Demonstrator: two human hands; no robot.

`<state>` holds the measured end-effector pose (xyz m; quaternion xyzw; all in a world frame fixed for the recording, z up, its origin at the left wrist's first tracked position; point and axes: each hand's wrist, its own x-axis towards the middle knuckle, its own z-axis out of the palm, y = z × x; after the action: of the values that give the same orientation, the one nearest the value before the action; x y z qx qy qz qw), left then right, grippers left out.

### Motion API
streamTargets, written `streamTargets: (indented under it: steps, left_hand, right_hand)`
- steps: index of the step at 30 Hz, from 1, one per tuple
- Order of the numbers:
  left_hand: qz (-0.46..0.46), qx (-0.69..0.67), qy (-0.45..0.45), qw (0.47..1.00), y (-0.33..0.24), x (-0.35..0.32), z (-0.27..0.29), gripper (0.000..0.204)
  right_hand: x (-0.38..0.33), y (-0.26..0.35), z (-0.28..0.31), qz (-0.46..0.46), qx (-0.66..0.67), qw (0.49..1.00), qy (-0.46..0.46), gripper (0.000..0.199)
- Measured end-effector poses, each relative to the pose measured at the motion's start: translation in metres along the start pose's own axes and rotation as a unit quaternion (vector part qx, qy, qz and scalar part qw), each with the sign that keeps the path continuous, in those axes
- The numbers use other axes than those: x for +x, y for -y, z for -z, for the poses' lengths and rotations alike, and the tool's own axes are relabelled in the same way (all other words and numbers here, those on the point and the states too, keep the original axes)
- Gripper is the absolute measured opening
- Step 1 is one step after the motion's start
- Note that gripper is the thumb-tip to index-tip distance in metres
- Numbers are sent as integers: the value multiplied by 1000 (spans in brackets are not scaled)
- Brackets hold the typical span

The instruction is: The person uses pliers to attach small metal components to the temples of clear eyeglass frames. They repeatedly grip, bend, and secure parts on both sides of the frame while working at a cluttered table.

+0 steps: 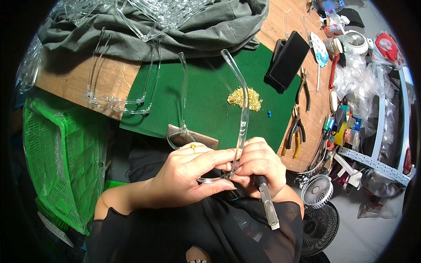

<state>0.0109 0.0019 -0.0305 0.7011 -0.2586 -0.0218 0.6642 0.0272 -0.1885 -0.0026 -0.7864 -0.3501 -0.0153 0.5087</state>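
Note:
A clear plastic eyeglass frame [244, 114] is held up at my chest, one temple arm pointing away over the green mat. My left hand [193, 168] is closed on its front part, thumb and fingers near the hinge. Close against it, my right hand [261, 164] pinches at the same hinge and also grips a slim tool [268, 206] with a black section and a pale, flat end that sticks out toward me. Its working tip is hidden by the fingers. Beyond the hands lies a heap of small gold-coloured screws or fittings [244, 98].
Another clear frame [183, 87] rests by a small brown block [206, 141]. More frames [118, 103] stand at the mat's left, with a pile [162, 13] on grey cloth. Pliers [294, 129], a black box [288, 59] and a fan [317, 191] are rightward; a green crate [66, 162] leftward.

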Motion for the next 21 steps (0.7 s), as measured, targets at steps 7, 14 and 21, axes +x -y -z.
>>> streamTargets:
  steps: [7,14,21]
  left_hand:
    - [7,-13,8,1000,2,-1,0,56]
    - [4,-5,11,1000,1,0,1,55]
    - [-1,4,-1,1000,0,-1,0,54]
  right_hand:
    - [0,0,-2,-12,21,1000,-13,14]
    - [3,0,2,7,1,1000,13,14]
    - [-3,1,-1,17,-43,999,-1,15]
